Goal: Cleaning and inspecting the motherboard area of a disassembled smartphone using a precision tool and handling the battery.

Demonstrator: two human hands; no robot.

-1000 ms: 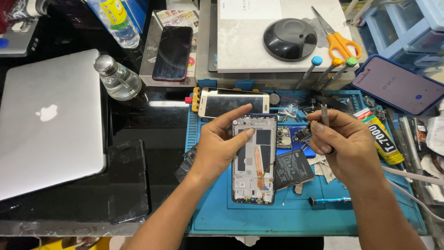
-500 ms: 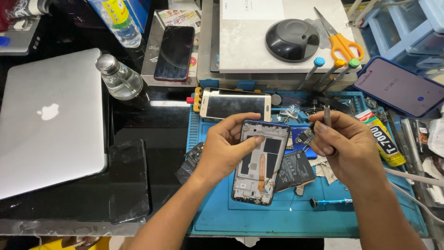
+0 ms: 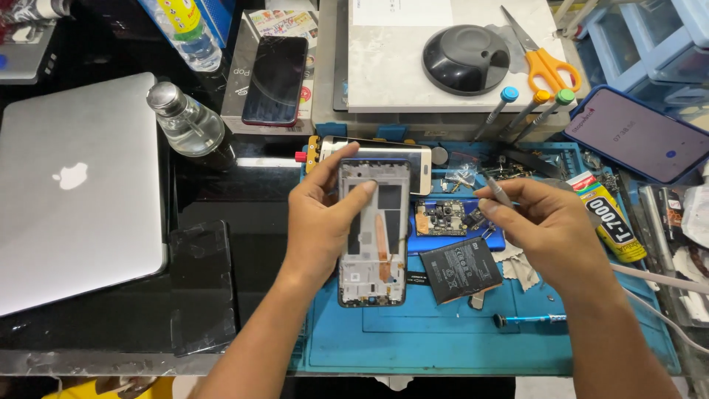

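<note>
My left hand (image 3: 321, 222) grips an opened phone frame (image 3: 373, 233) by its left edge, thumb across the upper part, holding it upright over the blue work mat (image 3: 443, 340). My right hand (image 3: 543, 229) pinches thin metal tweezers (image 3: 496, 189), their tip pointing up and left, just right of the frame. Between the hands lie a small circuit board (image 3: 443, 218) on a blue phone back and a black battery (image 3: 461, 270).
A closed silver laptop (image 3: 74, 192) sits at left, with a glass bottle (image 3: 185, 122) and a dark phone (image 3: 275, 70) behind. Orange scissors (image 3: 546, 63), a black dome (image 3: 465, 59), several screwdrivers (image 3: 528, 111), a glue tube (image 3: 613, 222) and a lit phone (image 3: 639, 137) crowd the right.
My left hand has lifted the phone frame up and away from me over the mat. My right hand with the tweezers has stayed nearly in place.
</note>
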